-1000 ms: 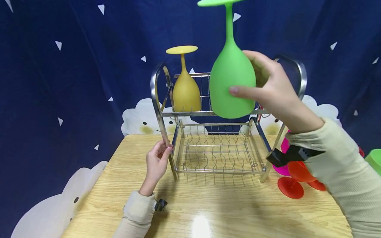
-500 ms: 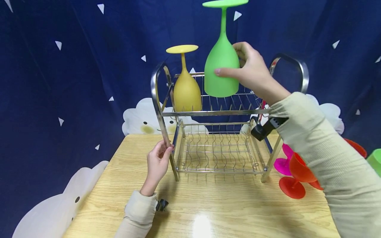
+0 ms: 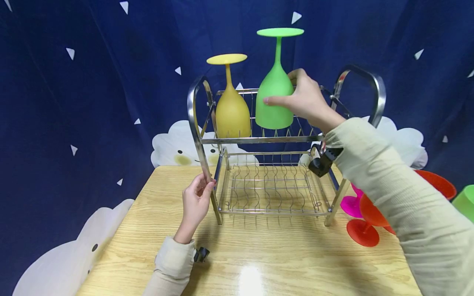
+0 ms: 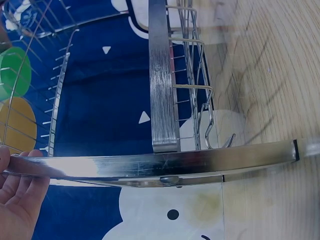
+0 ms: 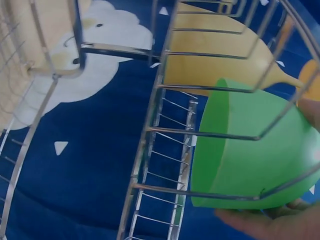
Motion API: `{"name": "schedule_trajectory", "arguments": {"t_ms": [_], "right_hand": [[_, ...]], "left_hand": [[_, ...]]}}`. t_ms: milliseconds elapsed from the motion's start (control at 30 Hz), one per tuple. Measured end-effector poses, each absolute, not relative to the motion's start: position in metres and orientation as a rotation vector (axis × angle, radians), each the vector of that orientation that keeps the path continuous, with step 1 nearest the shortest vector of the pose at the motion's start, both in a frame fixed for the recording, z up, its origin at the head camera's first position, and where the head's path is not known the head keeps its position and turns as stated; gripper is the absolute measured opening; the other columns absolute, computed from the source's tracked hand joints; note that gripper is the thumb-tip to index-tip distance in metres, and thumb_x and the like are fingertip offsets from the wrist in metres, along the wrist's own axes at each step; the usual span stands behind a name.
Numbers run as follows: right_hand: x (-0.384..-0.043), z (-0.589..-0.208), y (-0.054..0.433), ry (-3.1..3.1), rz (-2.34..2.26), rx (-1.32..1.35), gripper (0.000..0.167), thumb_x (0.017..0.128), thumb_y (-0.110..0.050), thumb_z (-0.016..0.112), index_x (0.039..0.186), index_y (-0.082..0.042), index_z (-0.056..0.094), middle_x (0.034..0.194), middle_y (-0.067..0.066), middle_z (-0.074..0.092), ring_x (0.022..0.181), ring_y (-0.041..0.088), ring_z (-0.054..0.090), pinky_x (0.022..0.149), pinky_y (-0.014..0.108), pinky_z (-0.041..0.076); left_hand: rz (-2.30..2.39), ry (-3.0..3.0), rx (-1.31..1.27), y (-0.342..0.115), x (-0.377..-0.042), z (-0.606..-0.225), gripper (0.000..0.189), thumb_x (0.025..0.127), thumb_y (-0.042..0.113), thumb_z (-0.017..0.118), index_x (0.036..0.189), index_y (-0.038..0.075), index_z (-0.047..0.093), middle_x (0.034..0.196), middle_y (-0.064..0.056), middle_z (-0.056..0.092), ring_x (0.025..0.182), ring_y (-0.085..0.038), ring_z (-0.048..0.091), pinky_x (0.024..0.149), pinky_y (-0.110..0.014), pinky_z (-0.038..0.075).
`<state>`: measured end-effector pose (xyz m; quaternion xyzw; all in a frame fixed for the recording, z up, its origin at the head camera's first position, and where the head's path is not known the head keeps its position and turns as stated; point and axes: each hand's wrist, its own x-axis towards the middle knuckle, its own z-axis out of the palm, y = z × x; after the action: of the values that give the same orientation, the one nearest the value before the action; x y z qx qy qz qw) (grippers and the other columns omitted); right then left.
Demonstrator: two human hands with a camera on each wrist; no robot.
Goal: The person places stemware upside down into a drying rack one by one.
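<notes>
My right hand [image 3: 309, 100] grips a green goblet [image 3: 275, 100] by its bowl, upside down, thumb in front and fingers behind. The goblet's rim is low over the upper tier of a metal dish rack [image 3: 259, 141], right of a yellow goblet [image 3: 232, 115]. That yellow one stands inverted on the same tier at the left. In the right wrist view the green bowl [image 5: 260, 150] shows behind the rack's wires, its open rim toward the tier. My left hand [image 3: 196, 198] pinches the rack's left front leg [image 4: 125, 167] between thumb and fingers.
Beneath, the lower wire tier [image 3: 274, 185] holds nothing. Right of the rack lie a magenta goblet [image 3: 352, 204], red goblets [image 3: 363, 233] and another green cup [image 3: 465, 203], partly behind my right sleeve. A dark blue curtain [image 3: 92, 102] hangs behind the wooden table [image 3: 155, 209].
My right hand has carried the green goblet away from the camera, a little left, then down toward the upper tier. The left hand keeps its hold on the leg.
</notes>
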<state>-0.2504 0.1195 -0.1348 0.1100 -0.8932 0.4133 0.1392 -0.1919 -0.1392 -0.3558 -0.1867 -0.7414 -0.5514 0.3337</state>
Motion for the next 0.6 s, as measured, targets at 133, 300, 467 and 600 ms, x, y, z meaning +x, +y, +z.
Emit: {"name": "schedule_trajectory", "arguments": {"t_ms": [133,300,467,600], "right_hand": [[-0.2513,-0.139,0.1204,-2.642,1.186,0.331,0.082,0.074,-0.041,0.071,0.132,0.001,0.03,0.122,0.018,0.045,0.106,0.028,0.047,0.087,0.042,0.045],[-0.2531,-0.1423,0.1228,-2.703,1.178,0.353,0.082,0.076,-0.04,0.07,0.135,0.001,0.03,0.125,0.019,0.045,0.107,0.029,0.047,0.088,0.043,0.045],[-0.2539,-0.1442,0.1204,-2.771,1.145,0.363,0.08,0.075,-0.036,0.073,0.133,0.003,0.033,0.119,0.02,0.048,0.102,0.029,0.049,0.086,0.042,0.045],[-0.2538,-0.145,0.1204,-2.817,1.108,0.395,0.081,0.075,-0.033,0.073,0.133,0.004,0.032,0.117,0.02,0.049,0.101,0.03,0.05,0.086,0.042,0.045]], "left_hand": [[-1.452,-1.937,-0.489,-0.1389,-0.1923,-0.3568,0.013,0.086,-0.002,0.058,0.096,-0.01,0.058,0.084,-0.022,0.066,0.076,-0.034,0.065,0.068,-0.016,0.052],[-1.465,-1.95,-0.481,-0.137,-0.1915,-0.3556,0.012,0.086,-0.006,0.057,0.096,-0.012,0.057,0.085,-0.024,0.065,0.077,-0.036,0.064,0.069,-0.016,0.051],[-1.463,-1.956,-0.472,-0.138,-0.191,-0.3554,0.012,0.084,-0.009,0.057,0.096,-0.013,0.056,0.084,-0.026,0.064,0.077,-0.038,0.064,0.068,-0.014,0.05],[-1.443,-1.961,-0.468,-0.1393,-0.1906,-0.3555,0.013,0.085,-0.006,0.058,0.096,-0.012,0.057,0.084,-0.023,0.065,0.077,-0.034,0.065,0.068,-0.015,0.051]]}}
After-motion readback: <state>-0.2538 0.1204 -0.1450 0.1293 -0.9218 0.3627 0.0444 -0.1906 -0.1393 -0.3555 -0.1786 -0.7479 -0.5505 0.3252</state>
